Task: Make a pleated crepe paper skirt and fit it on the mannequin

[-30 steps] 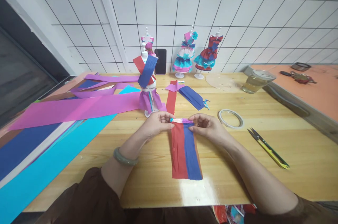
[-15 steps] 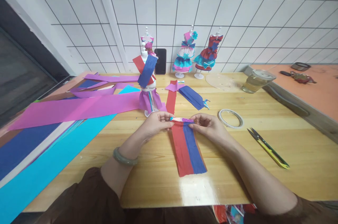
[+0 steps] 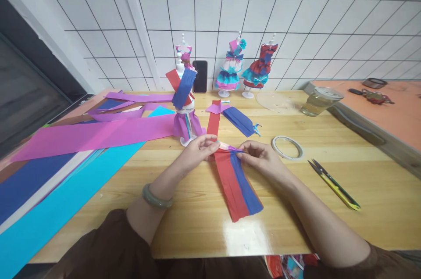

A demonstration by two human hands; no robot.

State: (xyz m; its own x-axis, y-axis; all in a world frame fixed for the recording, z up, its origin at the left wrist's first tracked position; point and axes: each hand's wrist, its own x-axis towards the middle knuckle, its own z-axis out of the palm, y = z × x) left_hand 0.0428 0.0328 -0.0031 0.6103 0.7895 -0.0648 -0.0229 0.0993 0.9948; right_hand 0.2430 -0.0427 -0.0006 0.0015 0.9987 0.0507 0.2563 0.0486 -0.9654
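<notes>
A red and blue paper piece (image 3: pixel 234 182) hangs down over the wooden table, its upper edge gathered under a narrow pink, white and purple strip (image 3: pixel 229 147). My left hand (image 3: pixel 200 149) pinches the left end of that top edge between thumb and fingers, hiding the strip's end. At the right end, my right hand (image 3: pixel 258 154) pinches the same edge. Just behind my left hand stands a small dress form (image 3: pixel 187 112) with crossed red and blue bands and a purple skirt. A red strip (image 3: pixel 213 125) lies beyond the held piece.
Long coloured paper sheets (image 3: pixel 95 136) spread over the left side. Behind are a phone (image 3: pixel 200 77), dressed forms (image 3: pixel 230 68) and a folded blue piece (image 3: pixel 239 121). To the right are a tape roll (image 3: pixel 273 147), yellow-handled snips (image 3: pixel 334 185) and a cup of liquid (image 3: pixel 320 101).
The lower end of the red and blue piece has swung slightly right. My left fingers have moved a little inward and now cover the strip's left end.
</notes>
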